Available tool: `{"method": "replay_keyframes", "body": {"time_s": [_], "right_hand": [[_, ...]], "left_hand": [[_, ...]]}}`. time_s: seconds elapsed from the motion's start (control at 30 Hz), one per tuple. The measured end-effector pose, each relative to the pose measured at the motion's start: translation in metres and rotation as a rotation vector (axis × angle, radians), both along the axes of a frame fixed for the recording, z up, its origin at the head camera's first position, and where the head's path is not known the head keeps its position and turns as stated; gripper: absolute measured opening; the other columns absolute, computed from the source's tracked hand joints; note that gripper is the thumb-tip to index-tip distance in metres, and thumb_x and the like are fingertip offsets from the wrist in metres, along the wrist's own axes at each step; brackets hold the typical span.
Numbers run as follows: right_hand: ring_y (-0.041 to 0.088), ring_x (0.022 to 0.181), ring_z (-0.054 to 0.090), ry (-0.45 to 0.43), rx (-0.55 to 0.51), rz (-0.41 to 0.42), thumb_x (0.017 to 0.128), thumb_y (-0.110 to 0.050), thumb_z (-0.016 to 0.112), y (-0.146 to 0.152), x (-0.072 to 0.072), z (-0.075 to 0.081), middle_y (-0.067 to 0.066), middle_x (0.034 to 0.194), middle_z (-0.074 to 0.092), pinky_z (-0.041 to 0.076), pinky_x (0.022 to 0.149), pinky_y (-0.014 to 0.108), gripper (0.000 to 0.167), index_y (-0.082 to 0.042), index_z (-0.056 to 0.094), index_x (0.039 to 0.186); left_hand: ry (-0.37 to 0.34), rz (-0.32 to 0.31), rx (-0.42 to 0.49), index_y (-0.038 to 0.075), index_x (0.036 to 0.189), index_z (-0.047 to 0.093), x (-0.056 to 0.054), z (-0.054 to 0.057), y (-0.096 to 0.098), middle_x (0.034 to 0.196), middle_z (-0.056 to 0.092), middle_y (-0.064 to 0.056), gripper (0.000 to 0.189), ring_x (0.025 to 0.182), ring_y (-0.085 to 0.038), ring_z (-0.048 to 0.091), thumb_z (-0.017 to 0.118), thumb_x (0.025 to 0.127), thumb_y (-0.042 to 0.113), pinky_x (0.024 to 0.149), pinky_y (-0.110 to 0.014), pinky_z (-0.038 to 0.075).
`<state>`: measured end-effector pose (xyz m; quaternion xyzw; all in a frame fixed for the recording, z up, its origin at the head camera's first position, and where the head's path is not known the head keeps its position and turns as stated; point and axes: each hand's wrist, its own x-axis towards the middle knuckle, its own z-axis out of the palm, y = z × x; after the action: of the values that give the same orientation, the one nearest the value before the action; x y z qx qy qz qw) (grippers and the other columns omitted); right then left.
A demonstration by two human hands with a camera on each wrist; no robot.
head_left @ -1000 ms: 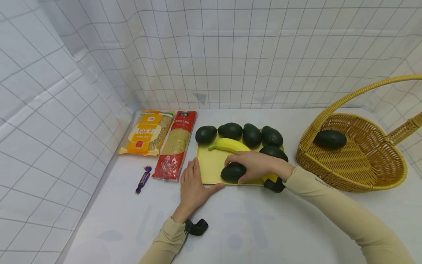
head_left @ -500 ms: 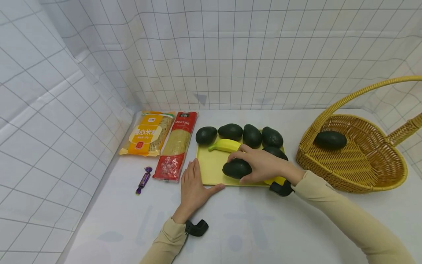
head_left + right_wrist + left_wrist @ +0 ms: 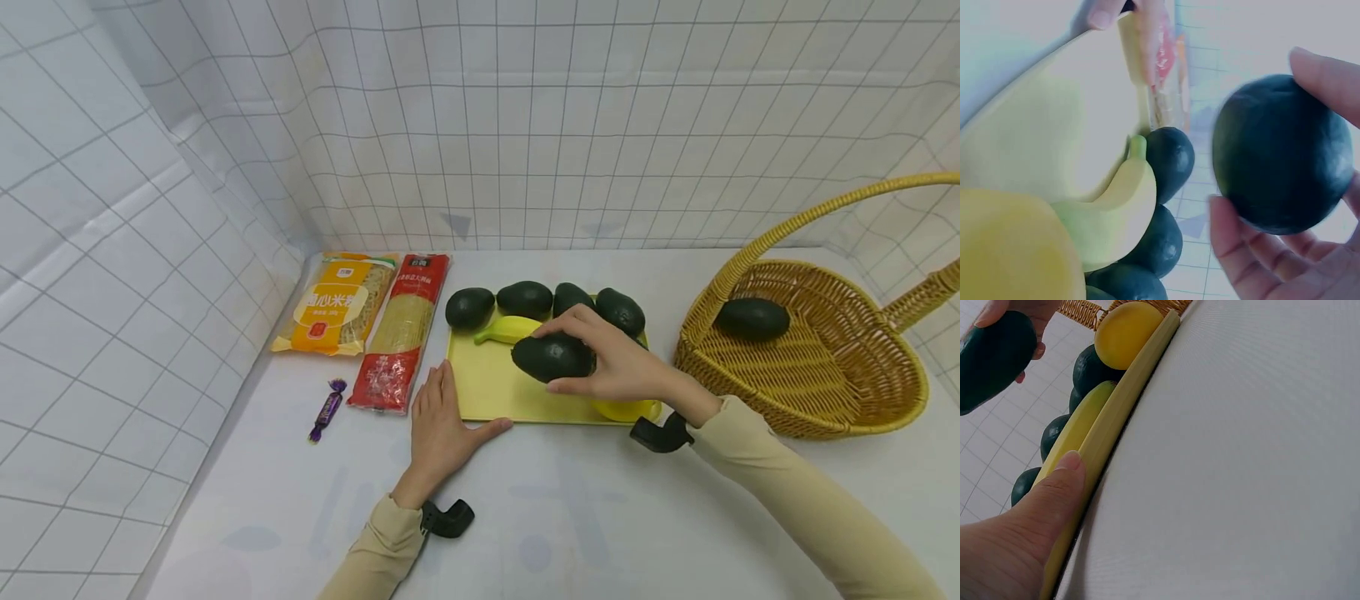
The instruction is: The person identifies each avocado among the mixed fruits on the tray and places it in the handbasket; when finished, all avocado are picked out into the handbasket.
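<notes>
Over the yellow tray (image 3: 480, 387), my right hand (image 3: 633, 371) grips a dark green avocado (image 3: 553, 357) between thumb and fingers. The right wrist view shows that avocado (image 3: 1282, 156) raised above the tray's fruit. My left hand (image 3: 441, 429) rests at the tray's near left corner with its fingers straight, its thumb along the near rim. On the tray lie a yellow banana (image 3: 504, 330) and a round yellow fruit (image 3: 1127, 334) at the near right, partly under my right hand in the head view. Several avocados (image 3: 525, 299) line the tray's far side.
To the right stands a wicker basket (image 3: 813, 396) with a tall handle and one avocado (image 3: 752, 319) inside. Left of the tray lie a red spaghetti packet (image 3: 397, 337), an orange pasta bag (image 3: 333, 307) and a purple wrapped candy (image 3: 327, 411). A white gridded sheet hangs behind.
My right hand has lifted the avocado off the tray and carried it up and slightly right, uncovering more of the tray's near part. My left hand has stayed at the corner.
</notes>
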<state>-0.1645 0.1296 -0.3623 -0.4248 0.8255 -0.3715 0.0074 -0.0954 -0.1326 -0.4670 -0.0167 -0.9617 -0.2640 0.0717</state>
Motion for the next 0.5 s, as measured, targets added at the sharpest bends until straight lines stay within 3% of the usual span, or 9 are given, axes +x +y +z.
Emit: {"method": "replay_keyframes", "body": {"time_s": [0.23, 0.5], "right_hand": [[0.015, 0.099, 0.043, -0.021, -0.164, -0.120, 0.075, -0.023, 0.082, 0.014, 0.006, 0.009, -0.004, 0.116, 0.046, 0.043, 0.073, 0.034, 0.061, -0.025, 0.054, 0.128], [0.019, 0.095, 0.047, -0.002, -0.358, -0.189, 0.071, 0.011, 0.076, 0.035, 0.018, 0.021, 0.009, 0.117, 0.044, 0.048, 0.071, 0.021, 0.062, -0.002, 0.054, 0.128]], "left_hand": [[0.014, -0.001, -0.003, -0.005, 0.148, 0.016, 0.000, 0.001, 0.001, 0.149, 0.023, -0.023, 0.122, 0.137, -0.038, 0.017, 0.072, 0.067, 0.066, 0.109, -0.052, 0.013], [0.044, -0.005, 0.006, -0.007, 0.148, 0.017, 0.001, 0.001, 0.000, 0.148, 0.024, -0.024, 0.122, 0.137, -0.039, 0.018, 0.074, 0.067, 0.065, 0.109, -0.052, 0.013]]}}
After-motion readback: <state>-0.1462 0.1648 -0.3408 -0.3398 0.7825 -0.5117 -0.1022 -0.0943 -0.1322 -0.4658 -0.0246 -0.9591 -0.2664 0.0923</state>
